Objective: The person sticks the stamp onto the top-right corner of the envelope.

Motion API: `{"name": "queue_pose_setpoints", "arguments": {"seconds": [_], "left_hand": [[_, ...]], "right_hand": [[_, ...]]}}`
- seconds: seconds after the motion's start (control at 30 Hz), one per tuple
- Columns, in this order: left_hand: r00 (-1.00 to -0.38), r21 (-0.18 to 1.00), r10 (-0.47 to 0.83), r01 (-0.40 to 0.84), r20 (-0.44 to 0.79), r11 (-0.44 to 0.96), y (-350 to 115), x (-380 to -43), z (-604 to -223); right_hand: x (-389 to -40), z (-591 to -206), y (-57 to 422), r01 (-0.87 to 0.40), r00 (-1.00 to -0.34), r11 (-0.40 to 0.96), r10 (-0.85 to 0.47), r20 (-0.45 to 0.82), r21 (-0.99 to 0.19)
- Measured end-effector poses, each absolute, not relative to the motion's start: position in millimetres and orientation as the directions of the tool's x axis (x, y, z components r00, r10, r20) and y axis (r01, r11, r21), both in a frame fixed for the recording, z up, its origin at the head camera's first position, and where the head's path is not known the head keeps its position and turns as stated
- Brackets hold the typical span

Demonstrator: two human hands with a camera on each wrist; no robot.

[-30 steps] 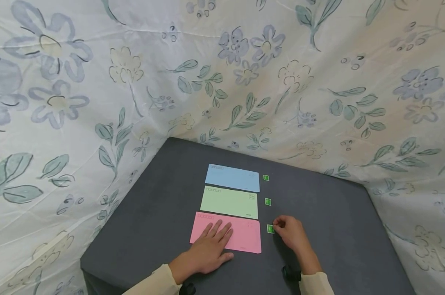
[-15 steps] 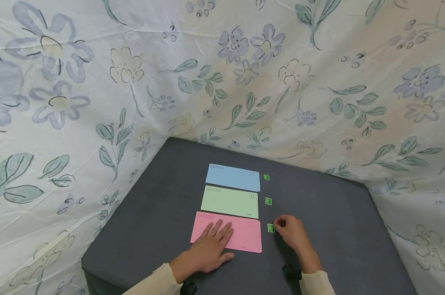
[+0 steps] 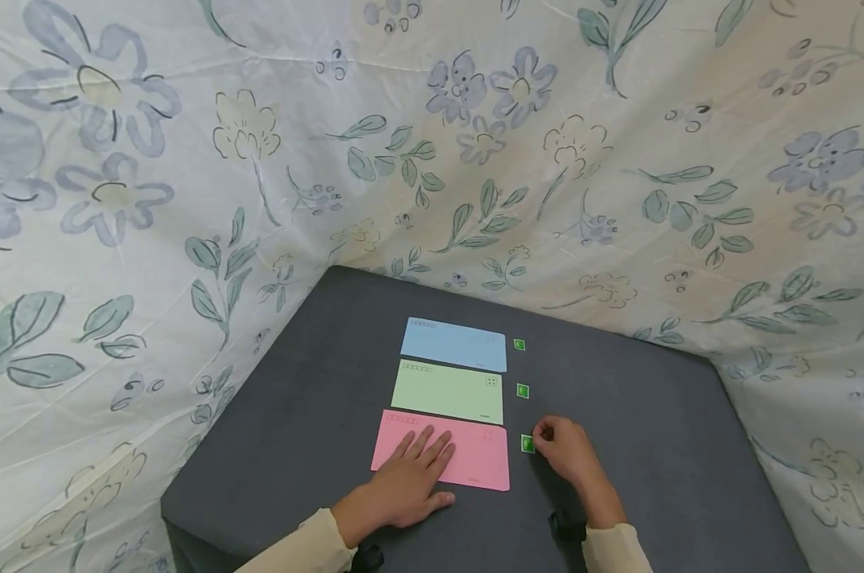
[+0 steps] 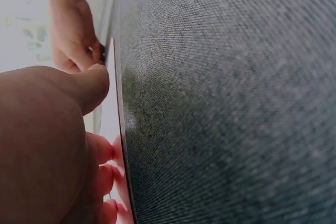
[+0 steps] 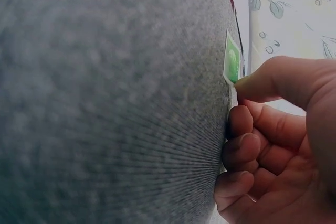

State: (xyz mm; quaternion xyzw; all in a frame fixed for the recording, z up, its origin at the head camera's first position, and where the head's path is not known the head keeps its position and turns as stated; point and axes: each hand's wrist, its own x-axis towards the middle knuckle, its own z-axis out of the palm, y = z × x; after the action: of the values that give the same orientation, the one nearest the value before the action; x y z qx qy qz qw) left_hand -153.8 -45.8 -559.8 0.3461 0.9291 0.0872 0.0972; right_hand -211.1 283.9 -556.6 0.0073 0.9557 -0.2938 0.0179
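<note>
My left hand (image 3: 412,481) rests with fingers spread on the lower left part of a pink envelope (image 3: 485,458); its thumb lies off the envelope on the dark cloth. At the right of that envelope, my right hand (image 3: 570,454) pinches the near edge of a small green stamp (image 3: 527,444) with a white border. In the right wrist view the thumb and index fingertip meet at the corner of this stamp (image 5: 232,61), which stands tilted against the cloth; the other fingers are curled.
Beyond the pink envelope lie a light green envelope (image 3: 446,391) and a blue envelope (image 3: 453,344). Beside them sit two more green stamps, a middle stamp (image 3: 523,391) and a far stamp (image 3: 519,344). Dark cloth covers the table (image 3: 654,446); floral fabric (image 3: 475,159) hangs behind.
Both hands keep nearly the same places and poses. The whole head view has shifted very slightly; the envelopes and stamps show no clear movement on the table.
</note>
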Motion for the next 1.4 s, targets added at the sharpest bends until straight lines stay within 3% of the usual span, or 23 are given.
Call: {"name": "queue_pose_setpoints", "arguments": {"seconds": [0.63,1.4], "left_hand": [[-0.741,0.218,0.658,0.626,-0.132,0.749,-44.4,-153.4,-557.4],[-0.732,0.27,0.67,0.624,-0.128,0.733,-45.3,-154.3,-559.2]], "right_hand": [[-210.0,-555.2,287.2,0.118,-0.993,0.762,0.089,-0.079,-0.636],[-210.0,-558.2,293.2,0.046,-0.999,0.732,0.024,-0.041,-0.68]]}}
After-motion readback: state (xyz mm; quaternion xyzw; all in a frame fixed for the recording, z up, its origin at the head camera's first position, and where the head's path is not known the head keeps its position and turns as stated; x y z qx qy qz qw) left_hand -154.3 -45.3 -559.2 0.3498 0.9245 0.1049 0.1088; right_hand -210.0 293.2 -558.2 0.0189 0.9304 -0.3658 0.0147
